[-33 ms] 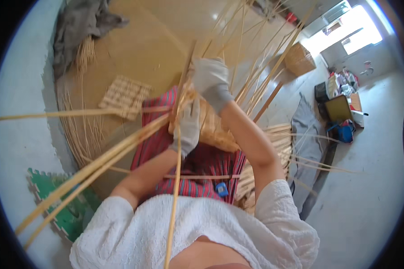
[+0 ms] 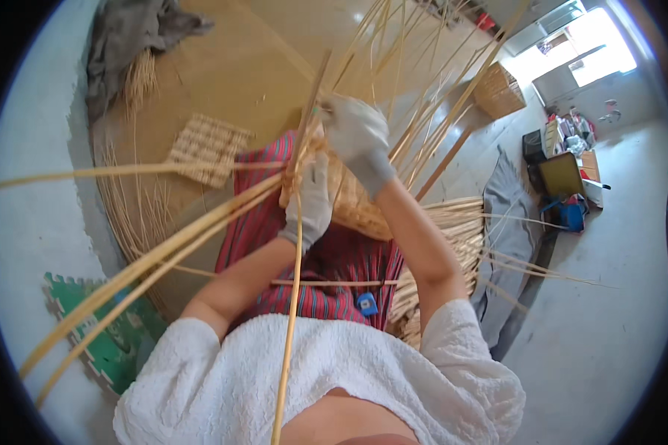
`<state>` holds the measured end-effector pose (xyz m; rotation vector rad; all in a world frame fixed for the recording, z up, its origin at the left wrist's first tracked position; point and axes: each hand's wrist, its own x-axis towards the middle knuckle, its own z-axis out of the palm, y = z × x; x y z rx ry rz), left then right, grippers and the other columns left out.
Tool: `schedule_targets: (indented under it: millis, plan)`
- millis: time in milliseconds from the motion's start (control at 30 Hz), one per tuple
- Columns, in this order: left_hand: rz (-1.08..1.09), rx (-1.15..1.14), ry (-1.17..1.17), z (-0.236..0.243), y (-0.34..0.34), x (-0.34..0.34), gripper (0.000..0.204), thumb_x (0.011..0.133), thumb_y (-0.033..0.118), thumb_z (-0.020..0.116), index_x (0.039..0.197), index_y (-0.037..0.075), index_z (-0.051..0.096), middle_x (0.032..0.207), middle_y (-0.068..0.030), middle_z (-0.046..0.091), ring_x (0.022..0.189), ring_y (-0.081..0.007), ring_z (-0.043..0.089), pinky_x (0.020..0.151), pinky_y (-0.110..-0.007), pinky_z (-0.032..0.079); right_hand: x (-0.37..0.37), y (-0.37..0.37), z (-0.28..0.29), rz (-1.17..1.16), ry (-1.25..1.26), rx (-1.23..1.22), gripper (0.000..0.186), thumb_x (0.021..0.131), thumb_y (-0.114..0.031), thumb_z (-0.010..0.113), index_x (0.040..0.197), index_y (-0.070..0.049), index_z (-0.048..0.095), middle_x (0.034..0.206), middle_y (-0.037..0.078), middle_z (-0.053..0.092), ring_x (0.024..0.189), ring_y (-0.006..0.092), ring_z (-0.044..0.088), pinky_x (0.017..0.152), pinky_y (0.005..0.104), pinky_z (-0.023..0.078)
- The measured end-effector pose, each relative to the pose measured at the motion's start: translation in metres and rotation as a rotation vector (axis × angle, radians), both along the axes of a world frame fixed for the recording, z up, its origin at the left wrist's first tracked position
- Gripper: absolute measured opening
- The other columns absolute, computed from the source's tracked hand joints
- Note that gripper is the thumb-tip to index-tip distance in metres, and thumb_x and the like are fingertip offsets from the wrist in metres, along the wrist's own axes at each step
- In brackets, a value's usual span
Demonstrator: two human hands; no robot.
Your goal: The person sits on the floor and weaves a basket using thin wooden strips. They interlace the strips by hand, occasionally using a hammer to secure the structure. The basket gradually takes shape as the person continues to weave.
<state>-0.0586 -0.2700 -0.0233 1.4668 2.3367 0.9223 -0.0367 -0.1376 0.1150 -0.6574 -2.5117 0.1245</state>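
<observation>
My left hand (image 2: pixel 310 200), in a pale grey glove, is closed on the edge of a woven strip piece (image 2: pixel 360 215), its fingertips partly hidden by strips. My gloved right hand (image 2: pixel 355 130) is closed just above it, beside an upright flat wooden slat (image 2: pixel 317 70), near a small green detail; what its fingers hold is unclear. Long pale strips (image 2: pixel 148 256) run out from the weave to the left, one (image 2: pixel 293 319) down toward me, others up and right. The piece rests over red striped cloth (image 2: pixel 237 237) on my lap, where a small blue tape measure (image 2: pixel 367 302) lies.
A flat woven square (image 2: pixel 204 148), loose strips and dark cloth (image 2: pixel 119 44) lie left. A green foam mat (image 2: pixel 96 334) is by the left wall. At right are a strip bundle (image 2: pixel 441 230), grey cloth (image 2: pixel 501 222), a basket (image 2: pixel 497 93) and piled belongings (image 2: pixel 564 178).
The weave and both hands have shifted slightly upward in the picture, my right hand also a little rightward. The slat's top sits higher, and the long strips at left have risen slightly.
</observation>
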Motion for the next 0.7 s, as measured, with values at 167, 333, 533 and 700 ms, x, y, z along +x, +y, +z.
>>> schedule_targets:
  millis: [167,333,533,700]
  plan:
    - [-0.066,-0.262,-0.306,0.0,-0.011,-0.024,0.044,0.105,0.04,0.051,0.13,0.004,0.053,0.083,-0.021,0.069,0.072,-0.0352,0.071,0.06,-0.046,0.057,0.145,-0.105,-0.11,-0.357,-0.513,-0.324,0.021,0.102,-0.03,0.053,0.112,-0.014,0.064,0.095,0.016,0.07,0.087,0.0363,0.071,0.073,0.0501,0.055]
    - [-0.219,-0.327,-0.726,0.007,-0.005,-0.041,0.045,0.107,0.043,0.047,0.114,0.001,0.063,0.072,-0.0085,0.067,0.048,-0.0144,0.062,0.041,-0.029,0.051,0.197,-0.096,-0.131,-0.347,-0.369,-0.376,0.018,0.094,-0.025,0.064,0.104,-0.015,0.075,0.088,0.015,0.072,0.083,0.034,0.072,0.072,0.0484,0.057]
    - [-0.314,-0.348,-0.824,-0.01,-0.002,-0.049,0.017,0.102,0.023,0.062,0.105,0.007,0.061,0.07,-0.003,0.063,0.05,-0.0097,0.061,0.041,-0.025,0.051,0.169,-0.142,-0.12,-0.144,0.123,-0.466,0.024,0.082,-0.011,0.08,0.104,-0.012,0.071,0.096,0.01,0.071,0.087,0.0292,0.067,0.081,0.0399,0.054]
    - [-0.275,-0.292,-0.847,-0.012,-0.009,-0.058,0.013,0.1,0.019,0.065,0.104,0.007,0.061,0.07,-0.0038,0.064,0.052,-0.0112,0.063,0.043,-0.027,0.052,0.185,-0.127,-0.132,-0.406,1.158,-1.03,0.033,0.101,-0.003,0.061,0.132,-0.005,0.051,0.121,0.007,0.064,0.105,0.0136,0.062,0.088,0.0298,0.054]
